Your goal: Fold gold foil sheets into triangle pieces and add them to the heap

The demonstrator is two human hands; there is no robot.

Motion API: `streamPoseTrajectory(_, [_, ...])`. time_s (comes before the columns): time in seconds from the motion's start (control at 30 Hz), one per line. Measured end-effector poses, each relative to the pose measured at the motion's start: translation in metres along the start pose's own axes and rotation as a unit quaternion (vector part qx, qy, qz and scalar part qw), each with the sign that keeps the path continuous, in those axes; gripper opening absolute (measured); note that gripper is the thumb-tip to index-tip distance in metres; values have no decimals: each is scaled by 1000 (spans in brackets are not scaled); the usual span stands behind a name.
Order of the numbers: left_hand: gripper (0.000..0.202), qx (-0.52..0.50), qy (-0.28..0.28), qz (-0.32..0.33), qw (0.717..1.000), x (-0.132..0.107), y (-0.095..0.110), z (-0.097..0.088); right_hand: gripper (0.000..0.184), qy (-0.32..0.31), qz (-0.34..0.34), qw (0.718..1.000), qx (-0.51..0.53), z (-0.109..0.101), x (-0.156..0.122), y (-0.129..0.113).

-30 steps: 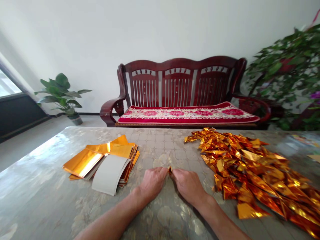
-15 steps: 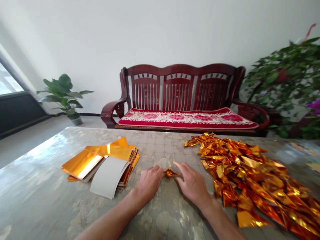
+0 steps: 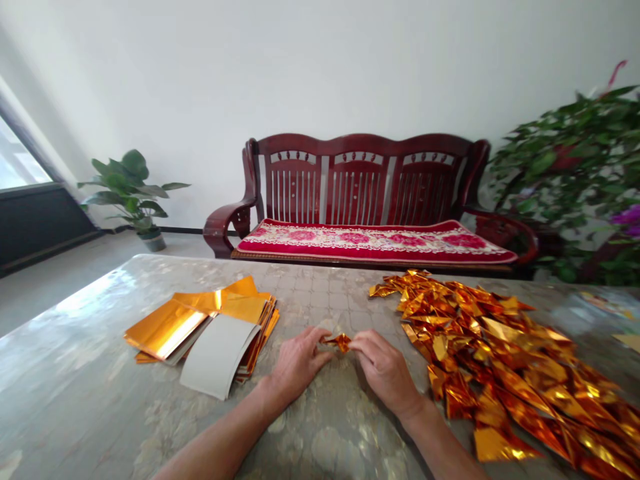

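A small folded piece of gold foil paper [image 3: 342, 343] is held just above the table between my hands. My right hand [image 3: 387, 370] pinches its right end between thumb and fingers. My left hand [image 3: 301, 359] is at the other end, thumb and fingers parted around the foil's left tip; whether they touch it is hard to see. Left of my hands lies a stack of gold foil sheets [image 3: 170, 325], with a sheet turned grey side up [image 3: 217, 353] on top. A large heap of folded gold foil pieces [image 3: 480, 347] spreads to the right.
The table [image 3: 100, 407] has a patterned, shiny cover. A clear plastic bag [image 3: 595, 310] lies beyond the heap at the right. Behind the table stands a dark red wooden bench [image 3: 355, 177] with a red floral seat cover [image 3: 373, 239]. Potted plants [image 3: 131, 190] flank it.
My right hand has closed on the foil's right end. My left thumb and fingers have parted from a pinch. The foil has turned slightly, and the view has tilted a little.
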State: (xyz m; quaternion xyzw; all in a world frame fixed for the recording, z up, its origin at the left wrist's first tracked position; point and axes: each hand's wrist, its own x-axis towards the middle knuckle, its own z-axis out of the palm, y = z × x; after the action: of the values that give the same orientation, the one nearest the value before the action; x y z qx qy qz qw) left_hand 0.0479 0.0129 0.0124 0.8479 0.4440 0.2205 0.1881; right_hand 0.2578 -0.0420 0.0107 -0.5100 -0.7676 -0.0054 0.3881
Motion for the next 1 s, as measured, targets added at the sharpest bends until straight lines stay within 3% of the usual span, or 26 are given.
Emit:
streamPoseTrajectory(0.1, [43, -52, 52, 40, 997, -2, -4, 0, 28, 5, 15, 1000, 14, 0, -1, 2])
streamPoseTrajectory(0.27, [39, -58, 48, 122, 990, -4, -4, -2, 28, -3, 25, 998, 49, 3, -2, 1])
streamPoseTrajectory(0.47, [22, -89, 68, 115, 987, -1, -9, 7, 24, 0, 42, 997, 68, 3, 1, -3])
streamPoseTrajectory(0.8, [19, -98, 97, 108, 984, 3, -15, 14, 23, 8, 38, 997, 73, 4, 0, -1])
streamPoseTrajectory(1.0, [48, -90, 144, 83, 982, 4, -18, 11, 23, 70, 63, 994, 60, 4, 1, 6])
